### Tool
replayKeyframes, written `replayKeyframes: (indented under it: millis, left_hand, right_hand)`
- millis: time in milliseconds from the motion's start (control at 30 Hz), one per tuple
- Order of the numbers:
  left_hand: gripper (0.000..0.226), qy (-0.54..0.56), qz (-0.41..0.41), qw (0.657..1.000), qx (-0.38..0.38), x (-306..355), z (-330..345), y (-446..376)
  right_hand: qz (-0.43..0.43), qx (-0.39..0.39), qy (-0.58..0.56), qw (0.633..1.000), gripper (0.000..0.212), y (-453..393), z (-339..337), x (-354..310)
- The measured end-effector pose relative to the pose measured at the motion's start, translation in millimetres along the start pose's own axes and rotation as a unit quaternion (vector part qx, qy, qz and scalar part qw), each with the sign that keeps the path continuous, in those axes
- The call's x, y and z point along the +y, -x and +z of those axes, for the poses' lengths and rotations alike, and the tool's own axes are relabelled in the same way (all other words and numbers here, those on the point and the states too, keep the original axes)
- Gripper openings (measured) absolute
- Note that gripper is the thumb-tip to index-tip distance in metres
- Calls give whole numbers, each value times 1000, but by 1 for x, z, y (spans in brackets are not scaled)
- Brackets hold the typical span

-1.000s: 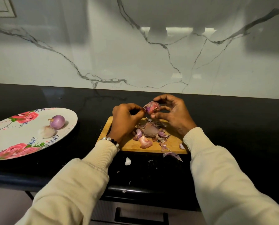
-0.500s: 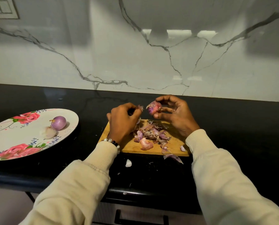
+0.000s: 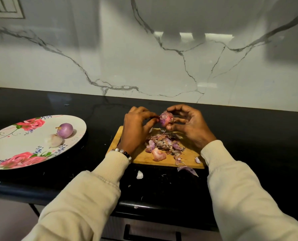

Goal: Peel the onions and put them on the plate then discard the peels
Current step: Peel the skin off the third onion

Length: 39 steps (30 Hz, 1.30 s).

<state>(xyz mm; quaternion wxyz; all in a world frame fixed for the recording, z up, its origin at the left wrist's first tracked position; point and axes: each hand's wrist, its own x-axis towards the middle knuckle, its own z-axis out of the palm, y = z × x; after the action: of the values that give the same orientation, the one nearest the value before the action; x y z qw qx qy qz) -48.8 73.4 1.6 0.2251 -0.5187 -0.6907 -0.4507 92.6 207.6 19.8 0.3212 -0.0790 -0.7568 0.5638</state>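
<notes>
From the head camera, both hands meet above the far edge of a wooden cutting board (image 3: 163, 160), a little right of centre. The right hand (image 3: 189, 126) holds a small onion (image 3: 166, 119) in the air, its fingers curled over the top and its thumb pressing from below, so the onion sits pinched between them with loose reddish skin still on it. The left hand (image 3: 137, 127) is at nine o'clock of the onion, its fingers bent and its fingertips drawn together against the onion's left side; whether they pinch a strip of skin or only touch it cannot be told. A bead bracelet (image 3: 122, 153) sits at the left wrist, and both arms wear cream sleeves (image 3: 245, 197).

Under the hands, a heap of purple peels (image 3: 163, 145) lies on the middle of the board. One larger peel (image 3: 188, 170) lies on the black counter (image 3: 257, 145) just off the board's near edge, at five o'clock of the heap, and a small white scrap (image 3: 139, 174) lies on the counter at seven o'clock.

Well to nine o'clock of the board, a flowered plate (image 3: 19, 153) rests on the counter. On it a peeled purple onion (image 3: 65, 130) touches a paler peeled onion (image 3: 53, 140) at its seven o'clock. A marbled white wall (image 3: 144, 58) rises behind the counter.
</notes>
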Motion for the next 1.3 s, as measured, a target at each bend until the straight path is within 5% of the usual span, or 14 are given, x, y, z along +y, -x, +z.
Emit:
replayKeyframes:
  millis: [400, 633, 867, 1300]
  left_hand:
    - [17, 112, -201, 969, 87, -1, -4, -4]
    - [22, -23, -172, 985, 16, 3, -2, -2]
    - [11, 110, -100, 989, -7, 9, -3, -2]
    - [2, 32, -40, 998, -26, 8, -1, 1]
  right_hand:
    - [9, 21, 10, 1000, 48, -1, -3, 0]
    - [8, 14, 4, 1000, 52, -2, -2, 3]
    - [-14, -40, 2, 999, 55, 1, -1, 3]
    - [-16, -68, 9, 998, 54, 1, -1, 6]
